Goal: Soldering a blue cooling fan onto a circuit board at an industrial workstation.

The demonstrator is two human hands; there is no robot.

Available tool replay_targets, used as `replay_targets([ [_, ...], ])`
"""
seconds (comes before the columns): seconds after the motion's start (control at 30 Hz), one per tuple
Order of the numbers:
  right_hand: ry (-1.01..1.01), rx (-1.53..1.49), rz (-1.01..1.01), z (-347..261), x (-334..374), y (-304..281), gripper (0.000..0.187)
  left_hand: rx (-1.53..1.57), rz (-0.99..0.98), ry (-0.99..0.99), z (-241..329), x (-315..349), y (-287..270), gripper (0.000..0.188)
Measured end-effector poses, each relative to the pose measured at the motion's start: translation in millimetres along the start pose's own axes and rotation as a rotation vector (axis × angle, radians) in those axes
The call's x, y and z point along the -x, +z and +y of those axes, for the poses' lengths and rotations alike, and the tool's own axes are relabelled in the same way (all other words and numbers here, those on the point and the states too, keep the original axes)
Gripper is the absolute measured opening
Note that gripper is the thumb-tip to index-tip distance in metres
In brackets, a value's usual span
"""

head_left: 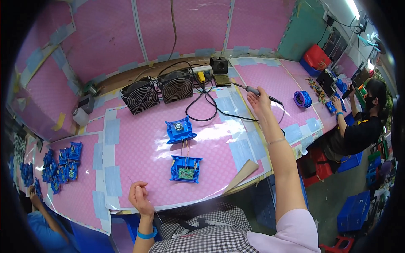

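My right hand (260,101) is raised at the right of the bench, its fingers around the grip of a soldering iron (253,90). The iron's tip points left, close to a soldering iron stand (222,79) with a yellowish pad. At the bench's front edge, my left hand (141,198) is closed in a pinch on a thin strand of solder wire (158,216). Between the hands lie two blue plastic housing halves joined by thin wires. The far half (180,130) carries a round speaker-like part; the near half (184,169) holds a green circuit board (185,172).
Two black fans (140,96) stand at the back beside a power strip (202,69) and looping black cable. Several blue housings (63,164) are piled left. A blue-purple reel (302,99) lies right. Co-workers sit at far left and right (358,130).
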State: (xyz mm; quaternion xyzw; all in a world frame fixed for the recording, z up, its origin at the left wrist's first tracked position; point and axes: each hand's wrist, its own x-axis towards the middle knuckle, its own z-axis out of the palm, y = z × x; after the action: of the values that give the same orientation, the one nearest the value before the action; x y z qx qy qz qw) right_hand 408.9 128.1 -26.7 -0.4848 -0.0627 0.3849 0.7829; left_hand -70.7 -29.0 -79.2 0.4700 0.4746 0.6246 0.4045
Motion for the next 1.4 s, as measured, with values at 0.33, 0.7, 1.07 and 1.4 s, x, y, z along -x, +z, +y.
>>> replay_targets([
  [0.33, 0.166, -0.186, -0.365, -47, 152, -41, 0.023, -0.031, -0.016, 0.009, -1, -6, -1, 0.031],
  [0.7, 0.253, -0.356, -0.482, -42, 188, -43, 0.032, 0.005, -0.008, -0.027, 3, -2, 1, 0.03],
  [1.07, -0.392, 0.419, -0.277, 21, 31, 5, 0.031, -0.08, 0.002, -0.004, 3, -3, 2, 0.032],
  [1.4, -0.998, 1.187, -0.582, 17, 10, 35, 0.021, -0.089, -0.004, -0.012, 0, -2, -1, 0.031],
])
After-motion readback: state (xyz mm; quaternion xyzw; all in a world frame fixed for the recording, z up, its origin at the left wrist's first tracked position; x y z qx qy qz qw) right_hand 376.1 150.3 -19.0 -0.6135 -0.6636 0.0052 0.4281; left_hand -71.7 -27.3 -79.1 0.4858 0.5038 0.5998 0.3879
